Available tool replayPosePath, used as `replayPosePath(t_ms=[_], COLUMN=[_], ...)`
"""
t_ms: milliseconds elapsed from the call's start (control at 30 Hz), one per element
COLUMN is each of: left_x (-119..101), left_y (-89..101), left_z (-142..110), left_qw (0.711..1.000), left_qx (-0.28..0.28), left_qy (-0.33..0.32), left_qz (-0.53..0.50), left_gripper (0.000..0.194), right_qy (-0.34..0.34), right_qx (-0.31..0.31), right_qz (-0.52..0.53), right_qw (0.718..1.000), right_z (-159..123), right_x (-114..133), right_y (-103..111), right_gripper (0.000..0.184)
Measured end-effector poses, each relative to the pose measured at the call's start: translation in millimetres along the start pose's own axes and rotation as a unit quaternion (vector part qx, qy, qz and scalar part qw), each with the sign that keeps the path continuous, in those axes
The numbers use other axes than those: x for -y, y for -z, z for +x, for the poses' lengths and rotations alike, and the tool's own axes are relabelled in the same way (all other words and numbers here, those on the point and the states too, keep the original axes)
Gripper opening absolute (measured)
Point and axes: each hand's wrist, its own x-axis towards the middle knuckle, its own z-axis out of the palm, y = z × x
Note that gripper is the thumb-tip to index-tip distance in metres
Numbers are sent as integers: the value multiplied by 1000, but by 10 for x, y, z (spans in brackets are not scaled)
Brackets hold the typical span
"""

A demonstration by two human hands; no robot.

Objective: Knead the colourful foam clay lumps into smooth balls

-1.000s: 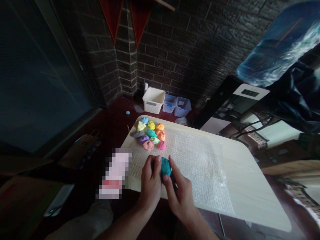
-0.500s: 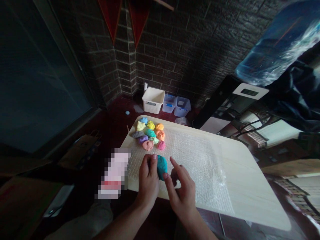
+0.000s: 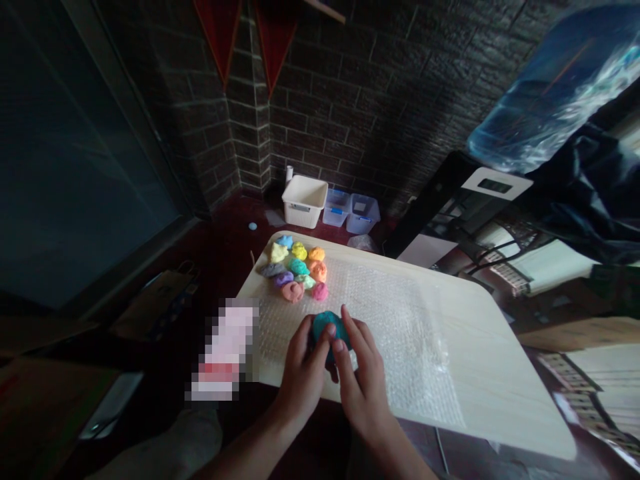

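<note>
Cupping a teal lump of clay (image 3: 325, 320) in the head view, the left hand (image 3: 303, 373) has its fingers curled around the left side, thumb pressed onto the near face. And there's the right hand (image 3: 365, 370), fingers up along the opposite edge, thumb low on the front, so the lump sits pinched between both hands, held up off the bubble wrap (image 3: 400, 347) near the table's (image 3: 505, 373) close edge! Beyond, a cluster of coloured lumps (image 3: 299, 267) sits apart at the far left corner. Looks like a pressing, shaping step to me, both thumbs on duty. The next push would call for even thumb pressure, with the fingers bracing behind; what they're doing back there, I can't tell.
</note>
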Motion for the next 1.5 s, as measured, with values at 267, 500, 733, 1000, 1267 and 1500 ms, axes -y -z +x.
replayPosePath(t_ms=[267,500,733,1000,1267,1500], left_x=[51,79,56,146,146,127], left_y=[7,-18,4,-32,-6,-24], left_z=[-28,-42,-42,-21,-53,-65], left_qw=[999,999,998,988,987,992], left_qx=[-36,-44,-53,-145,-143,-107], left_qy=[-11,2,-2,58,75,66], left_qz=[39,28,36,-5,-19,-25], left_gripper=[30,37,42,52,63,61], right_qy=[-64,-60,-56,-8,15,-25], right_qx=[-12,2,5,-13,6,21], right_qz=[68,68,69,16,-7,41], right_qw=[996,996,996,1000,1000,999], right_z=[-86,-105,-105,-185,-150,-91], right_x=[-113,-104,-74,-100,-96,-70], right_y=[-105,-112,-150,-205,-189,-83], right_gripper=[43,51,48,58,58,51])
